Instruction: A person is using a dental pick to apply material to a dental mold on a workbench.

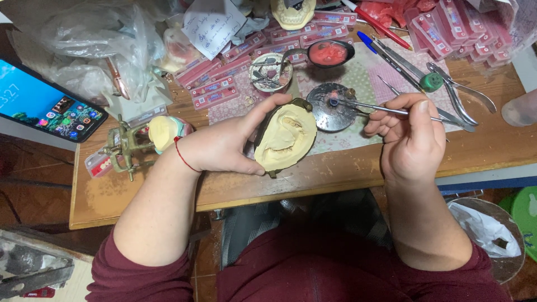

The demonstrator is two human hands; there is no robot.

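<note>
Where hands crowd: table edge.

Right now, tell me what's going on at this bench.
A person sits at a cluttered wooden table. The left hand holds a cream plaster dental mould tilted up over the table edge. The right hand grips a thin metal instrument, its tip reaching a small round metal dish behind the mould. A brass-coloured articulator stands beside the left wrist.
</note>
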